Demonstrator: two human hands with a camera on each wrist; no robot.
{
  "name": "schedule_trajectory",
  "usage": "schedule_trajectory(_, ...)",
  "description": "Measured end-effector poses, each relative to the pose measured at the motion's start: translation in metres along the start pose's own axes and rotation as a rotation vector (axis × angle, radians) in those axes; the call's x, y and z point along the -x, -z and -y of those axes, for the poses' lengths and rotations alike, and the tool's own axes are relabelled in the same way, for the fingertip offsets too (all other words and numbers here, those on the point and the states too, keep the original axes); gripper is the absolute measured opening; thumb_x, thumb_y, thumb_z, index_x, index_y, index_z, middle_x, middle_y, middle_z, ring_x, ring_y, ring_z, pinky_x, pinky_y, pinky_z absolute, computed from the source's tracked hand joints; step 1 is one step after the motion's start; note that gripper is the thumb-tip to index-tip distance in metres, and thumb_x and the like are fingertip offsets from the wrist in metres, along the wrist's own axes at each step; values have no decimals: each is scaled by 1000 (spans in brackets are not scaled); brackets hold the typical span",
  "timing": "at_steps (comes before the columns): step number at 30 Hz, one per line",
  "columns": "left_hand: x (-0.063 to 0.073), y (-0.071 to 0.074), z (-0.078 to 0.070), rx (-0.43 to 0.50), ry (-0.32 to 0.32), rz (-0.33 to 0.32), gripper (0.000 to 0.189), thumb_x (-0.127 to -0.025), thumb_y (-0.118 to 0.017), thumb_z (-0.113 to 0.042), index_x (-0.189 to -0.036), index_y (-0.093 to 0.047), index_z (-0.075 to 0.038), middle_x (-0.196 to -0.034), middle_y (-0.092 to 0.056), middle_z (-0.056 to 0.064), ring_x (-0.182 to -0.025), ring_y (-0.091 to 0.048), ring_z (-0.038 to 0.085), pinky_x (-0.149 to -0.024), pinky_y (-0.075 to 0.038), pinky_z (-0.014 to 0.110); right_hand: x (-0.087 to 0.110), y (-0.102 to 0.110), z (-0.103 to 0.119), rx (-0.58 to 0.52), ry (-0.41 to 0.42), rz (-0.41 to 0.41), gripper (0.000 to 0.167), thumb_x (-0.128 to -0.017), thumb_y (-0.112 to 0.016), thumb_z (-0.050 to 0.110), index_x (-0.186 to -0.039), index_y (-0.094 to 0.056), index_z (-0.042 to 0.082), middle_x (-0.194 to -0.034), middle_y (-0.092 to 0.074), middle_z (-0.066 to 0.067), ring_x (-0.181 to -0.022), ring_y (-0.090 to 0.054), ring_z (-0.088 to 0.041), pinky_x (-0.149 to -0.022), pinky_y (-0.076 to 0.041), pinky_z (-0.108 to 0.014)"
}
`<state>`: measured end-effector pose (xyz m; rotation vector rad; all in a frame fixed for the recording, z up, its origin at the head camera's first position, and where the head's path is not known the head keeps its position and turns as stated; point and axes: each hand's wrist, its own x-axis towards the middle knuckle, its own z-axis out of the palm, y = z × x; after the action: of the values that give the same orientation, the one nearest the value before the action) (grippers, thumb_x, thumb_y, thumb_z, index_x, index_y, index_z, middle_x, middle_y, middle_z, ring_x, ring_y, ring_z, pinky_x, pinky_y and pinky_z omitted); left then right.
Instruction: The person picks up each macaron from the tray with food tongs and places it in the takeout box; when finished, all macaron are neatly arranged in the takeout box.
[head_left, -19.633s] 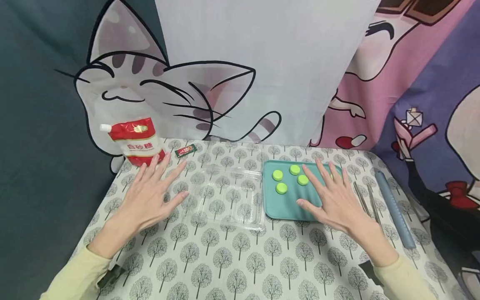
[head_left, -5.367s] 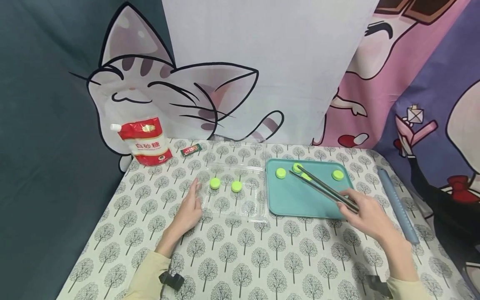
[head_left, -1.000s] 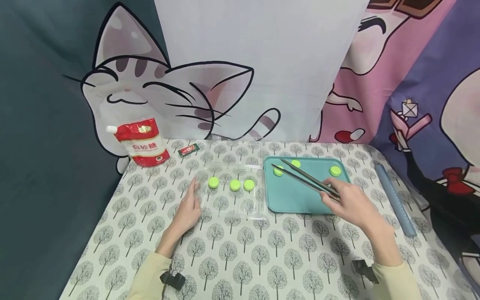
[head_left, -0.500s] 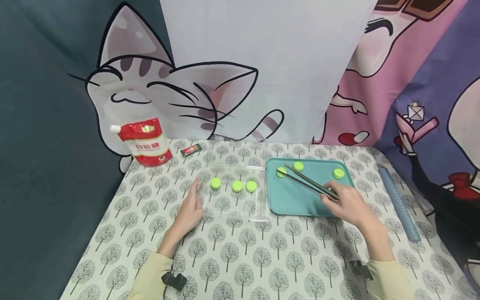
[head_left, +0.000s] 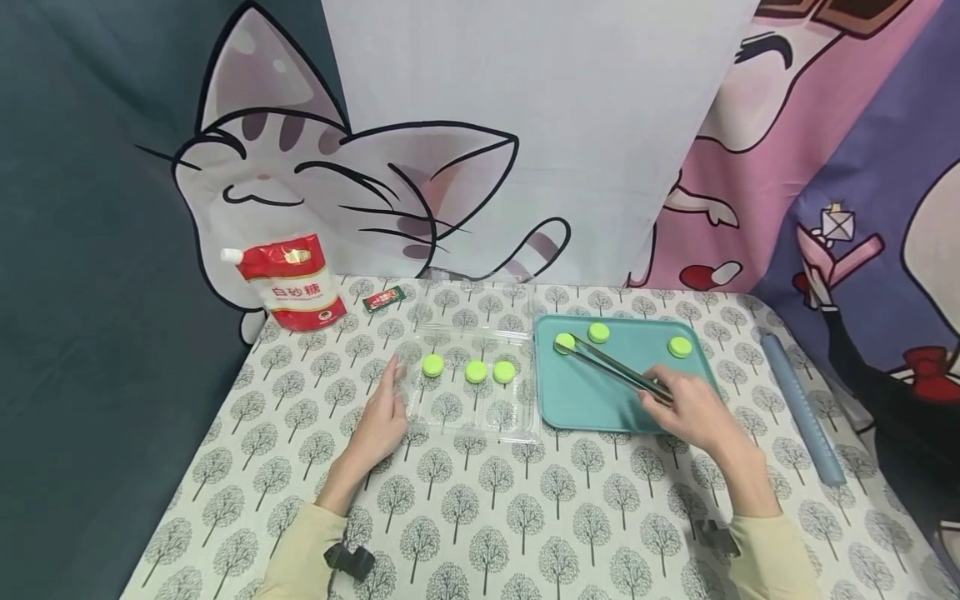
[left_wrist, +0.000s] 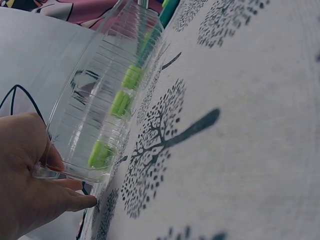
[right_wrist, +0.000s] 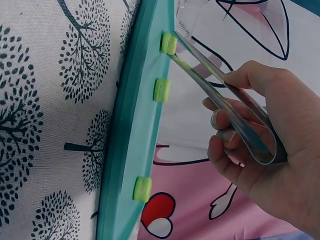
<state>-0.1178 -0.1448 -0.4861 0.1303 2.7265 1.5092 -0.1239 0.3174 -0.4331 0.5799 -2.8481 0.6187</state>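
Observation:
My right hand grips metal tongs over the teal tray. The tong tips sit on either side of a green macaron at the tray's far left; in the right wrist view they reach right to that macaron. Two more macarons lie on the tray, one at the back and one at the right. My left hand holds the left edge of a clear plastic box, with fingers either side of its wall. Three green macarons stand in a row inside.
The box's clear lid lies folded back behind it. Further left are a red and white sugar pouch and a small red and green packet. A blue-grey stick lies right of the tray. Tree-patterned cloth covers the table.
Within the last second the tongs came down and narrowed around the tray's left macaron. Since 5.4 seconds ago, a third macaron has moved from tray to box. At first both hands held nothing.

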Motion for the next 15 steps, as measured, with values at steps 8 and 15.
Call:
schedule_trajectory(8, -1, -1, 2, -9, -10, -5, 70, -101, -39, 0, -163, -7, -5, -162, -32, 25, -151, -28, 43, -127, -19, 57, 4, 5, 1, -18, 36, -81, 17, -86, -73, 12, -102, -69, 7, -69, -57, 6, -56, -42, -2, -46, -39, -20)
schedule_trajectory(15, 0, -1, 2, -6, -5, -4, 70, -101, -39, 0, -163, -6, -6, -163, -31, 23, -151, -29, 43, -127, -19, 57, 3, 15, 10, -49, 59, -160, 24, -86, -72, 9, -109, -68, 5, -72, -62, 2, -56, -45, -1, -46, -42, -20)
